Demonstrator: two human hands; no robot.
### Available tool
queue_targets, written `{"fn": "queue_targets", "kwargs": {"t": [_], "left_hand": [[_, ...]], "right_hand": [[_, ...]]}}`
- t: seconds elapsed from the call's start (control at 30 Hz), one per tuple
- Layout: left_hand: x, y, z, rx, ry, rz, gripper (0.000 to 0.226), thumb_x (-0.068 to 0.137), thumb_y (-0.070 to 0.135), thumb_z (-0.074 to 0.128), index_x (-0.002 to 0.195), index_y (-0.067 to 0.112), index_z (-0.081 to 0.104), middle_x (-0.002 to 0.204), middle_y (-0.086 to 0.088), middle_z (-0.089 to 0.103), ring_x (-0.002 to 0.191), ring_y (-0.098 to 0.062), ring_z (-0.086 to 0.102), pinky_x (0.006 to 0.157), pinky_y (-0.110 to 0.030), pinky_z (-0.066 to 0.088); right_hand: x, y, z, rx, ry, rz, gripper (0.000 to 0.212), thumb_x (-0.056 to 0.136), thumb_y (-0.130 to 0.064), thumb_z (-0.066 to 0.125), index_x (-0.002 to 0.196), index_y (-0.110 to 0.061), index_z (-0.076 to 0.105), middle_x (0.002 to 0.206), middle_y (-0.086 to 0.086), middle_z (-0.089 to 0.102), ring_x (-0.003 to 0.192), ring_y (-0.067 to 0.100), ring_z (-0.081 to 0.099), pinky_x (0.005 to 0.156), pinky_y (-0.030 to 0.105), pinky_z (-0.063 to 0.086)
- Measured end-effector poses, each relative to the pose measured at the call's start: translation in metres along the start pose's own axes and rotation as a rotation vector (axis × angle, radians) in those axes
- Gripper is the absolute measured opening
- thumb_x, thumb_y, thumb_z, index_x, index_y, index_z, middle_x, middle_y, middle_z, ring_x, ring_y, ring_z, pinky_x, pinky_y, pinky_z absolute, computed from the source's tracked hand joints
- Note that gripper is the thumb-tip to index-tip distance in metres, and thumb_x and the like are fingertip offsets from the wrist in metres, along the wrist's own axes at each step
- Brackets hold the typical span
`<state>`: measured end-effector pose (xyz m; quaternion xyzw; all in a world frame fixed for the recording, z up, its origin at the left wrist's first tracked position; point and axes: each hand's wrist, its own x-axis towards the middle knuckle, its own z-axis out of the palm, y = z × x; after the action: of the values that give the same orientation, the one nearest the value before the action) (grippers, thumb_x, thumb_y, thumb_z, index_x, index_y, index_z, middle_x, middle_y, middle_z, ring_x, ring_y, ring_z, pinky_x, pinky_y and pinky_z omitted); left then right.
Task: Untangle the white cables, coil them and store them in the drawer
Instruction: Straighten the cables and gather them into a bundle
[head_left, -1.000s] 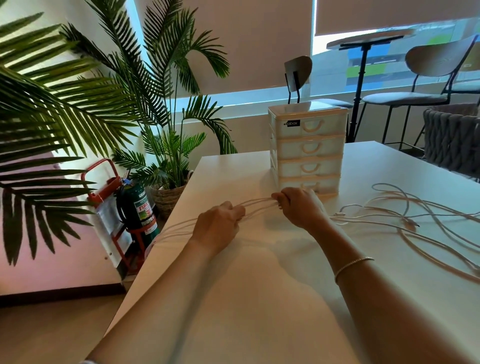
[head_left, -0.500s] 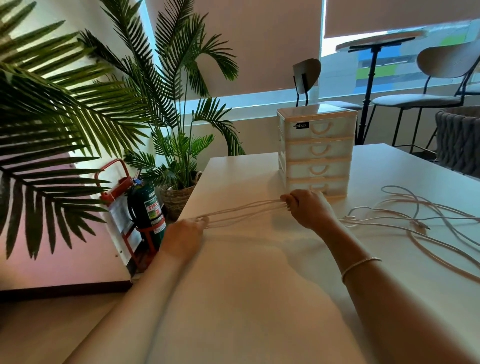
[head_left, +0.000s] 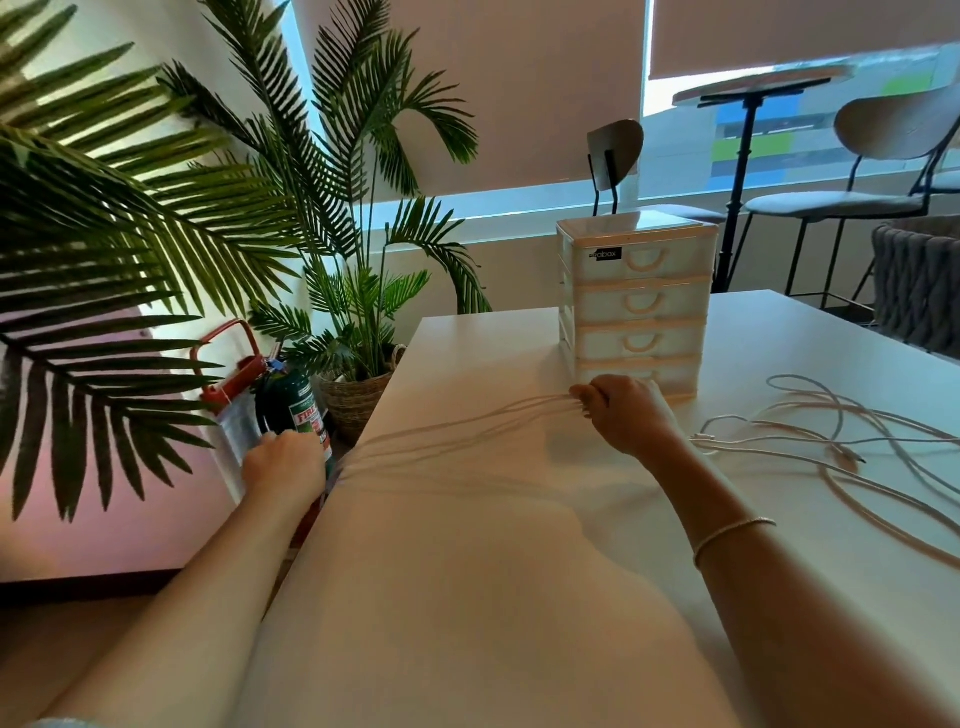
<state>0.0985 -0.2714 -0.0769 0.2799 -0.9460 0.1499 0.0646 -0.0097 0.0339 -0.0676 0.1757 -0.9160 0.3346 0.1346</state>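
Observation:
Several strands of white cable stretch taut across the white table between my two hands. My right hand pinches the strands in front of the drawer unit's lowest drawer. My left hand is closed on the strands beyond the table's left edge. More white cable lies in loose tangled loops on the table to the right of my right hand. The small white drawer unit stands at the back of the table with all its drawers closed.
A green fire extinguisher on a red stand sits on the floor just behind my left hand. Palm plants fill the left side. Chairs and a high table stand beyond the far edge.
My left hand has slid left along the cable, from mid-table to past the table's left edge, drawing the strands out longer. My right hand has stayed in place by the drawers.

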Motion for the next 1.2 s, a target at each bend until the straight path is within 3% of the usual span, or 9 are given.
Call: {"fn": "queue_targets", "kwargs": {"t": [0.07, 0.13, 0.23, 0.37, 0.47, 0.63, 0.87, 1.03, 1.2], "left_hand": [[0.006, 0.017, -0.017, -0.118, 0.010, 0.121, 0.031, 0.092, 0.013, 0.047, 0.122, 0.015, 0.054, 0.121, -0.009, 0.056, 0.111, -0.024, 0.052, 0.089, -0.036, 0.048], [0.003, 0.044, -0.037, -0.437, 0.005, 0.282, 0.035, 0.095, 0.018, 0.045, 0.130, 0.016, 0.050, 0.134, -0.008, 0.050, 0.122, -0.024, 0.046, 0.099, -0.036, 0.039], [-0.015, 0.091, -0.069, -0.765, -0.078, 0.548, 0.046, 0.095, 0.035, 0.048, 0.135, 0.015, 0.045, 0.139, -0.004, 0.048, 0.128, -0.019, 0.044, 0.099, -0.023, 0.032], [-0.023, 0.121, -0.089, -0.905, -0.184, 0.705, 0.025, 0.094, 0.030, 0.052, 0.114, 0.016, 0.060, 0.105, -0.004, 0.066, 0.087, -0.010, 0.059, 0.066, -0.008, 0.039], [-0.020, 0.119, -0.088, -1.049, -0.248, 0.709, 0.006, 0.093, 0.024, 0.054, 0.093, 0.020, 0.059, 0.078, 0.004, 0.064, 0.062, -0.007, 0.056, 0.060, -0.015, 0.043], [-0.020, 0.105, -0.073, -0.970, -0.276, 0.694, 0.008, 0.096, 0.029, 0.048, 0.091, 0.024, 0.053, 0.072, 0.008, 0.059, 0.055, -0.006, 0.048, 0.055, -0.020, 0.037], [-0.015, 0.073, -0.050, -0.670, -0.243, 0.608, 0.013, 0.100, 0.026, 0.035, 0.103, 0.020, 0.046, 0.081, 0.003, 0.056, 0.076, -0.017, 0.053, 0.073, -0.032, 0.042], [-0.003, 0.030, -0.020, -0.518, -0.290, 0.437, 0.013, 0.099, 0.018, 0.030, 0.104, 0.021, 0.042, 0.105, -0.010, 0.058, 0.090, -0.024, 0.054, 0.086, -0.040, 0.045], [-0.001, -0.010, 0.014, -0.565, -0.239, 0.310, 0.013, 0.096, 0.016, 0.035, 0.093, 0.027, 0.041, 0.105, 0.001, 0.053, 0.095, -0.017, 0.047, 0.091, -0.035, 0.042]], "right_hand": [[-0.001, 0.000, -0.003, 0.004, -0.001, -0.010, 0.036, 0.094, -0.033, 0.048, 0.084, -0.005, 0.068, 0.088, 0.013, 0.069, 0.085, 0.029, 0.061, 0.078, 0.038, 0.049], [-0.003, -0.002, -0.005, 0.028, -0.004, -0.023, 0.036, 0.094, -0.032, 0.048, 0.083, -0.004, 0.068, 0.086, 0.011, 0.070, 0.086, 0.028, 0.061, 0.078, 0.035, 0.047], [-0.006, -0.013, -0.011, 0.047, -0.026, -0.083, 0.034, 0.095, -0.030, 0.048, 0.085, -0.004, 0.068, 0.086, 0.009, 0.070, 0.083, 0.024, 0.060, 0.075, 0.030, 0.043], [-0.008, -0.022, -0.020, 0.008, -0.060, -0.157, 0.031, 0.096, -0.026, 0.045, 0.090, -0.007, 0.069, 0.088, 0.009, 0.067, 0.074, 0.018, 0.053, 0.064, 0.024, 0.033], [-0.006, -0.027, -0.022, -0.008, -0.080, -0.168, 0.031, 0.096, -0.026, 0.044, 0.091, -0.007, 0.068, 0.089, 0.009, 0.067, 0.072, 0.017, 0.052, 0.057, 0.024, 0.034], [-0.003, -0.035, -0.025, -0.081, -0.117, -0.183, 0.033, 0.096, -0.029, 0.044, 0.090, -0.007, 0.068, 0.074, 0.001, 0.059, 0.059, 0.010, 0.046, 0.052, 0.019, 0.033], [-0.002, -0.037, -0.022, -0.068, -0.123, -0.149, 0.036, 0.096, -0.032, 0.045, 0.093, -0.005, 0.068, 0.092, 0.009, 0.069, 0.081, 0.020, 0.060, 0.080, 0.034, 0.048], [0.006, -0.028, -0.034, -0.083, -0.042, -0.066, 0.037, 0.096, -0.032, 0.044, 0.090, -0.005, 0.068, 0.093, 0.011, 0.068, 0.078, 0.020, 0.054, 0.072, 0.030, 0.042], [0.012, -0.018, -0.040, -0.068, 0.026, -0.027, 0.039, 0.094, -0.034, 0.048, 0.089, -0.002, 0.070, 0.091, 0.016, 0.068, 0.083, 0.028, 0.058, 0.071, 0.032, 0.041]]}}
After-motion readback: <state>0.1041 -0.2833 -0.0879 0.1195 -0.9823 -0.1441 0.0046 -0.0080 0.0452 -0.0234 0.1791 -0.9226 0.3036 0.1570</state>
